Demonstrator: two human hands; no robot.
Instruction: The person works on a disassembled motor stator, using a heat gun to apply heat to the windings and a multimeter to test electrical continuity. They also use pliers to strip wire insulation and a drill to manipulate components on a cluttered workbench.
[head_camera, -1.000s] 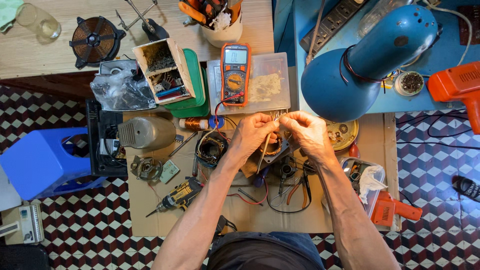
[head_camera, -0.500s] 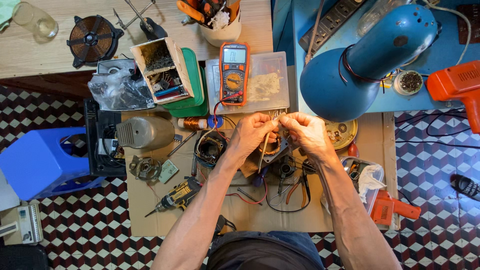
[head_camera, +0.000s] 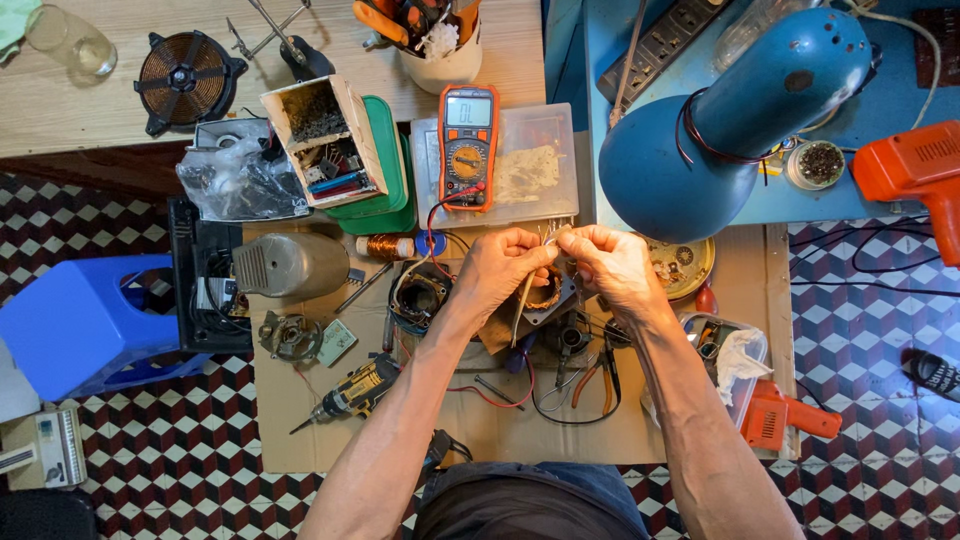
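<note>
Since the picture a second ago almost nothing has shifted — both hands stay bunched together over the copper-wound motor stator (head_camera: 545, 295), so the fiddly work on its thin pale wire lead (head_camera: 527, 290) looks unfinished. The left hand (head_camera: 497, 272) pinches that lead between thumb and fingertips; the right hand (head_camera: 612, 265) pinches its upper end. The orange digital multimeter (head_camera: 467, 146) lies at twelve o'clock — the yellow cordless drill (head_camera: 358, 388) at seven.
</note>
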